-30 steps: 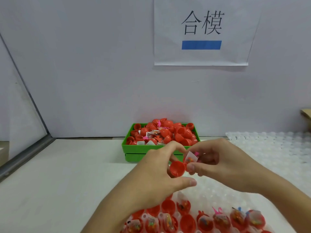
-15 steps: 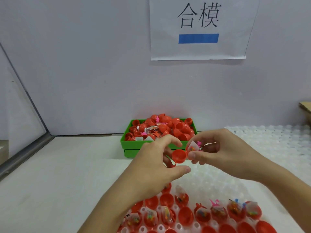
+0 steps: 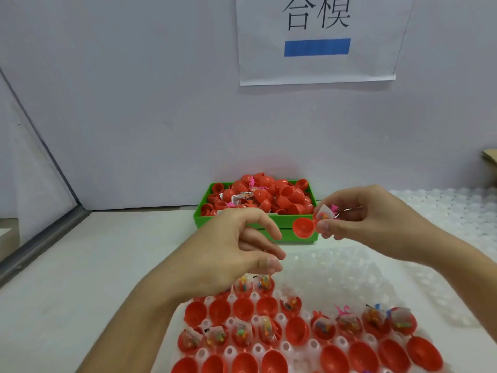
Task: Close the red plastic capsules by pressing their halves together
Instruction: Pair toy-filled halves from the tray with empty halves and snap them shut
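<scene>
Right hand [image 3: 376, 224] raised before green bin [image 3: 242, 224], pinching open red capsule [image 3: 309, 227], cap hanging leftward. Left hand [image 3: 234, 254] apart, lower left, fingers loosely curled, holding nothing. Below: white tray [image 3: 349, 278] with red halves [image 3: 295, 329].

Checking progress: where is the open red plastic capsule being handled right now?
In the head view, right of centre: the open red plastic capsule is pinched by the right hand, in front of the green plastic bin.
</scene>
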Demonstrator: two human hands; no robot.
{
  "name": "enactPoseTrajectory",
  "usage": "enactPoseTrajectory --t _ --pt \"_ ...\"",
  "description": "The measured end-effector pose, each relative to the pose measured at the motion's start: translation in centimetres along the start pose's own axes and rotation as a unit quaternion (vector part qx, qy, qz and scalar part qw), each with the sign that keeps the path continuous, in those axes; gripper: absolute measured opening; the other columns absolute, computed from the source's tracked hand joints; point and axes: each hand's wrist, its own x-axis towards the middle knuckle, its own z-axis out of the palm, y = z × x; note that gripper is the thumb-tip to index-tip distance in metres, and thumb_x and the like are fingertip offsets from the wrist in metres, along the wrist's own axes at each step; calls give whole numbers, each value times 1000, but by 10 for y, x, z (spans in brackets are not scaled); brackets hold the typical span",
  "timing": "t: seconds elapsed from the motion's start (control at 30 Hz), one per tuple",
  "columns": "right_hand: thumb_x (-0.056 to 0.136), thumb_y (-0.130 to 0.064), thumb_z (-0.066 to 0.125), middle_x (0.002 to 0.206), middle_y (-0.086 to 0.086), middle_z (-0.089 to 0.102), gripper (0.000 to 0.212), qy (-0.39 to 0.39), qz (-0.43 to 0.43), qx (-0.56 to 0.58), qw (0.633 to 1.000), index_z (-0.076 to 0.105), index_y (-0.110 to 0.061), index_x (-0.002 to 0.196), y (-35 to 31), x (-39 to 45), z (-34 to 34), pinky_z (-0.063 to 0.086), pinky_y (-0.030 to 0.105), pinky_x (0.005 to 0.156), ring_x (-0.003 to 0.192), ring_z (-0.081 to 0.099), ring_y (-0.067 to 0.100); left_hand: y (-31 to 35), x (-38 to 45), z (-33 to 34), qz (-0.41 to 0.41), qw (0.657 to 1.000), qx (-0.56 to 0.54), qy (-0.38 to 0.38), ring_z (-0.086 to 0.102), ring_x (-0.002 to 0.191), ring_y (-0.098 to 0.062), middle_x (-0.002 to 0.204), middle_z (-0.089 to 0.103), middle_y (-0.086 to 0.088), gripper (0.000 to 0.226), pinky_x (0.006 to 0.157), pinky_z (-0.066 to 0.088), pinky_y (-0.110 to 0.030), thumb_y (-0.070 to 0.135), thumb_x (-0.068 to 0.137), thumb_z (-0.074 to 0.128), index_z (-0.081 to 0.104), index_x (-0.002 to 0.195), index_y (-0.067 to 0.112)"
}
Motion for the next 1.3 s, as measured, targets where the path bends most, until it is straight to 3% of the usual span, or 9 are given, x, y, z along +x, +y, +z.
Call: enactPoseTrajectory --t 0.2,0.3,0.5,0.67,0.77,0.87,0.97,1.13,1.3 --pt "81 -28 78 73 -2 74 7 0 -9 -4 1000 74 -24 86 4 1 -3 55 17 65 66 71 11 -4 8 37 -18 998 48 20 72 76 -21 91 64 -5 37 70 63 -32 -8 89 62 57 93 28" --pt "81 -28 78 74 -3 74 8 6 -7 -2 1000 74 -24 87 6 2 -6 55 17 65 66 71 11 -7 9 38 -37 997 36 50 73 71 -21 82 70 -5 41 67 63 -34 -12 85 65 53 94 27" --pt "80 -27 79 74 -3 75 10 8 -8 2 1000 74 -24 88 7 2 -8 54 17 65 65 70 10 -4 9 30 -33 994 32 94 72 69 -2 73 76 13 34 56 50 -11 11 71 87 63 89 26" --pt "80 -28 78 75 -3 75 12 9 -4 -6 1000 73 -24 90 8 2 -10 55 22 69 67 71 10 -7 10 33 -9 994 62 91 73 68 -8 72 75 8 15 67 60 -23 12 74 86 75 77 22" --pt "79 -28 79 74 -3 74 11 6 -6 -1 1000 73 -24 88 8 1 -9 54 21 67 65 70 9 -10 11 37 -22 993 91 72 73 67 -13 71 73 4 23 67 62 -29 4 85 75 74 72 23" --pt "80 -28 79 74 -3 75 11 5 -6 -3 1000 73 -25 89 8 2 -9 54 21 67 66 70 9 -11 13 39 -28 989 136 48 69 64 -3 73 72 9 22 65 58 -20 6 84 75 72 75 26" --pt "80 -29 79 75 -4 75 11 7 -5 -7 1000 73 -25 89 8 2 -10 55 23 68 66 71 9 -11 14 41 -20 985 167 39 59 53 5 74 74 14 21 52 42 -8 11 78 82 70 75 27" --pt "79 -28 79 75 -4 74 11 2 -12 -3 1000 74 -26 88 8 2 -8 55 17 66 67 71 11 -15 16 48 -1 985 167 48 59 64 -1 71 73 17 18 58 43 -9 12 75 84 71 73 25" --pt "79 -29 78 74 -5 74 10 0 -13 -8 1000 73 -27 87 7 1 -8 54 16 65 65 69 9 -22 19 51 -12 987 162 24 57 55 6 69 74 17 17 53 38 -6 11 73 85 73 73 22"
